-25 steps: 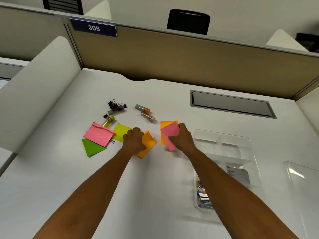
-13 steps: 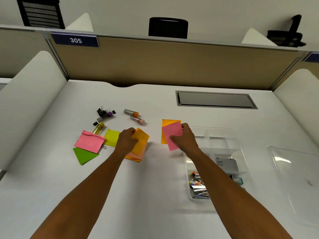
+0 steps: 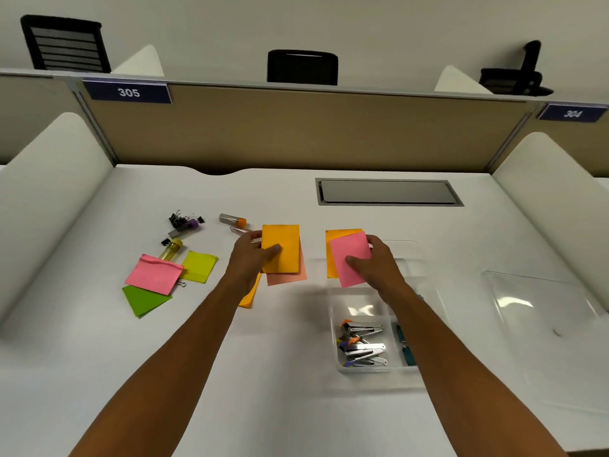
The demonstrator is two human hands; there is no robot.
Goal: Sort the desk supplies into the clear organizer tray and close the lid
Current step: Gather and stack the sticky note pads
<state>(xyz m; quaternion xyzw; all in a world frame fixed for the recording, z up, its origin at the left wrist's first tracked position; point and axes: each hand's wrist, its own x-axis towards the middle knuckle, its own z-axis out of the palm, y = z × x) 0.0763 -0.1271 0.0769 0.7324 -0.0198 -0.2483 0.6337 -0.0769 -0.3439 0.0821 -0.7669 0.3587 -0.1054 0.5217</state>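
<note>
Orange sticky pad is pinched in the left hand; the right hand grips a pink pad over an orange one, just above the clear organizer tray on the counter

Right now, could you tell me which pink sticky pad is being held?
The pink pad pinched by the right hand above the tray; the other pink pad lies untouched at left.

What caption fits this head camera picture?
Left hand holds an orange sticky pad, right hand a pink pad, above the clear tray.
</note>
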